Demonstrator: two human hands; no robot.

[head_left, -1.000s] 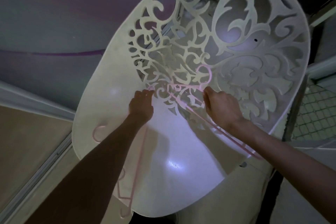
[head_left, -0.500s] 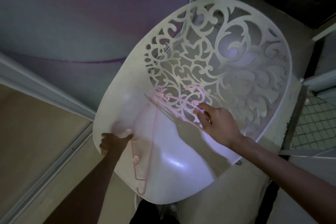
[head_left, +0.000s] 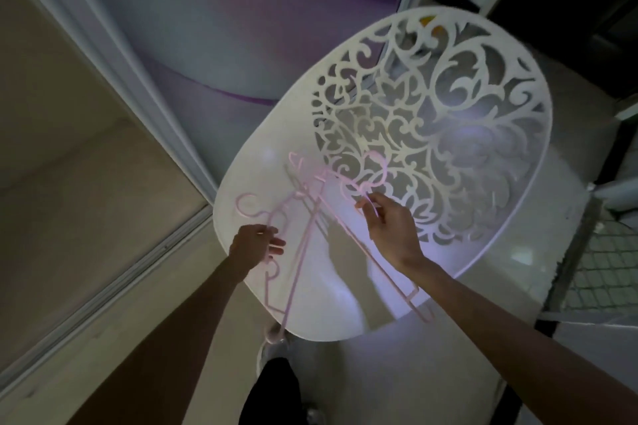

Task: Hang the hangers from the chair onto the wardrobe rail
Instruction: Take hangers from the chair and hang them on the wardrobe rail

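Thin pink hangers lie on the seat of a white chair (head_left: pixel 511 217) with a cut-out scroll back. My left hand (head_left: pixel 257 245) holds one pink hanger (head_left: pixel 297 262) at the neck, just below its hook, over the seat's left edge. My right hand (head_left: pixel 390 221) pinches a second pink hanger (head_left: pixel 345 221) near its hook, where the seat meets the back. This hanger's long bar runs down under my right forearm to the seat's front edge. The two hangers cross each other near their tops. The wardrobe rail is not in view.
A sliding wardrobe door with a purple and grey panel (head_left: pixel 214 28) stands behind the chair. Its metal track (head_left: pixel 114 272) runs along the tiled floor at left. A mesh panel (head_left: pixel 611 266) is at the far right. My leg and shoe (head_left: pixel 272 373) show below the seat.
My left hand has moved from the seat's left rim to the neck of a hanger and closed its fingers on it. Both hangers have lifted and shifted. The view has pulled back and left.
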